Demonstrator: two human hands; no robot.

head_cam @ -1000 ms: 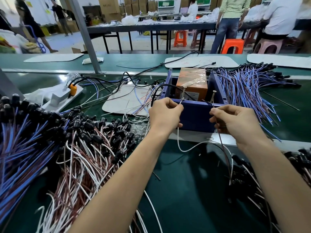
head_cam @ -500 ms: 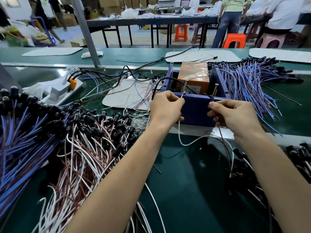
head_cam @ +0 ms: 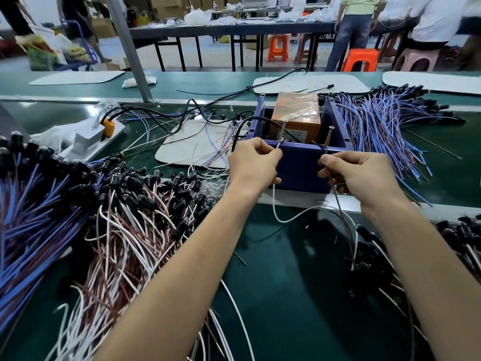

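A blue plastic box stands on the green bench with two upright metal screws on its front wall and an orange block inside. My left hand pinches the bare end of a white wire against the left screw. My right hand pinches a brown wire at the foot of the right screw. Both wires hang down in front of the box and run to the right.
A heap of red and white wires with black caps covers the left. Blue wires lie at the far left, another blue bundle right of the box. A white power strip sits back left. People stand beyond the bench.
The hands stay at the two screws, the right hand having slid slightly lower along the brown wire. My head has tilted down a little, so the scene sits higher in view.
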